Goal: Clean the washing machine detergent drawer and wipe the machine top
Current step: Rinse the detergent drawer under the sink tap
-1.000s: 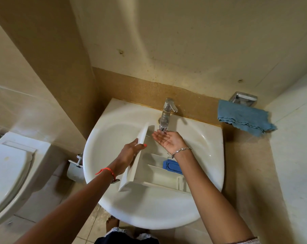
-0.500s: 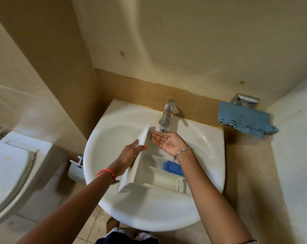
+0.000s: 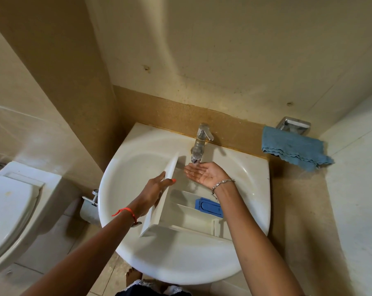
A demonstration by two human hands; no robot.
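The white detergent drawer [image 3: 180, 218] lies inside the white sink [image 3: 121, 189], its front panel tilted up toward the left. A blue insert [image 3: 208, 207] sits in its right compartment. My left hand [image 3: 157, 188] grips the drawer's front panel, thumb over its edge. My right hand [image 3: 204, 174] is held palm up under the chrome tap [image 3: 199, 146], fingers straight, with water pooling in the palm.
A blue cloth [image 3: 293, 148] hangs from a chrome holder [image 3: 293, 124] on the wall to the right of the sink. A white toilet [image 3: 8, 212] stands at the left. A toilet-roll holder [image 3: 90, 201] sits below the sink's left rim.
My right hand has opened out flatter under the tap and now catches water. My left hand keeps its hold on the drawer panel.
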